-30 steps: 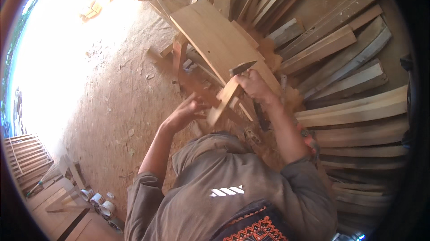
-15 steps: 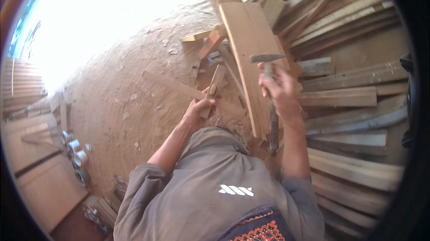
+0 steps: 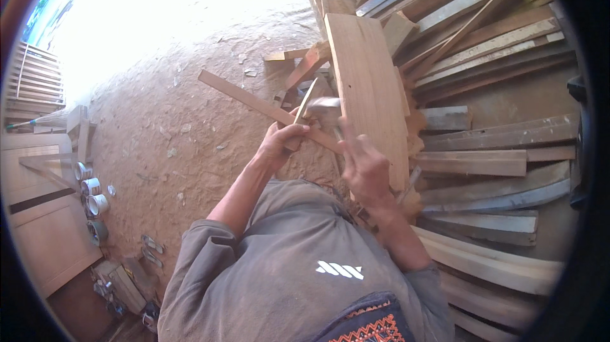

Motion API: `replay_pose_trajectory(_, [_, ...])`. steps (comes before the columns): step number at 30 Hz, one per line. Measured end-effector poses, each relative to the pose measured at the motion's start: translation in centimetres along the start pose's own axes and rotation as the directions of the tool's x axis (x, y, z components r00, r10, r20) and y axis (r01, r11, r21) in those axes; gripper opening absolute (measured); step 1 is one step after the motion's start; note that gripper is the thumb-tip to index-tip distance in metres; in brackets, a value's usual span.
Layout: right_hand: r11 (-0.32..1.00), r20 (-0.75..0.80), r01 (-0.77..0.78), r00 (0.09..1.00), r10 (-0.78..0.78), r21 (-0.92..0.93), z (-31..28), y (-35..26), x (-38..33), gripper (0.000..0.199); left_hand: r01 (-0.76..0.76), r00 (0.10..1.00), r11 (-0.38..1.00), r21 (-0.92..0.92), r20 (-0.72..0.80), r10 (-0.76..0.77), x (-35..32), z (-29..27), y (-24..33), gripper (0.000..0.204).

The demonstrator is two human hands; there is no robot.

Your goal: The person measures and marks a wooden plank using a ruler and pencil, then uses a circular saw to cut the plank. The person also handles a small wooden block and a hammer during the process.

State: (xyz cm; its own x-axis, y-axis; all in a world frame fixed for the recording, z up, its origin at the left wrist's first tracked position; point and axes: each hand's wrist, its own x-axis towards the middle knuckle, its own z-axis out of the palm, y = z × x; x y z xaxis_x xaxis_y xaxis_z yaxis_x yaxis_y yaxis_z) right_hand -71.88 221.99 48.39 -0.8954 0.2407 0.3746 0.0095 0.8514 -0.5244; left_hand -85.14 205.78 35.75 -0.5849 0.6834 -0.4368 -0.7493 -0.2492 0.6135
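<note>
My left hand (image 3: 278,144) is closed around a short piece of wood (image 3: 307,99), which crosses a long thin wooden strip (image 3: 238,96). The strip slants from the upper left down toward my right hand. A hammer (image 3: 325,105) is gripped in my right hand (image 3: 366,167). Its head, smeared by motion, is right beside the short piece; I cannot tell whether they touch. Just right of the hammer lies a wide, smooth plank (image 3: 370,69), extending away from me.
Stacked boards (image 3: 483,161) fill the right side. Wood offcuts (image 3: 305,66) lie left of the plank's far part. Several tins (image 3: 96,204) and door-like panels (image 3: 47,234) stand at the left, with sandals (image 3: 151,250) on the dirt floor (image 3: 159,170).
My right hand has swung the hammer left and down from above the plank to the short piece. My left hand keeps its hold; the short piece is turned slightly.
</note>
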Motion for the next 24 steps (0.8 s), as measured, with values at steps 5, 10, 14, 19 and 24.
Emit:
replay_pose_trajectory(5, [0.996,-0.054,-0.079,0.995,0.081,0.028,0.5,-0.5,-0.6,0.055,0.081,0.996,0.997,0.005,-0.035,-0.081,-0.6,-0.3,-0.2,0.062])
replay_pose_trajectory(10, [0.996,0.065,-0.044,0.997,0.049,-0.08,1.6,-0.5,-1.5,0.055,0.034,0.999,0.999,0.031,0.033,-0.035,-0.9,-0.7,0.1,0.063])
replay_pose_trajectory(14, [0.997,-0.094,-0.053,0.994,0.059,0.062,2.6,-1.1,-1.6,0.053,0.043,0.999,0.993,0.106,0.029,-0.046,-1.0,-1.8,0.1,0.07])
replay_pose_trajectory(19, [0.768,-0.05,-0.496,0.827,0.561,0.406,0.6,-1.0,-2.4,0.019,0.001,0.998,0.938,0.346,-0.058,0.02,-1.2,-3.7,-0.4,0.071])
replay_pose_trajectory(24, [0.858,-0.585,-0.238,0.647,0.489,0.454,-7.7,1.7,-0.8,0.023,0.119,0.989,0.939,0.322,-0.123,-0.083,-2.8,-6.7,-0.7,0.069])
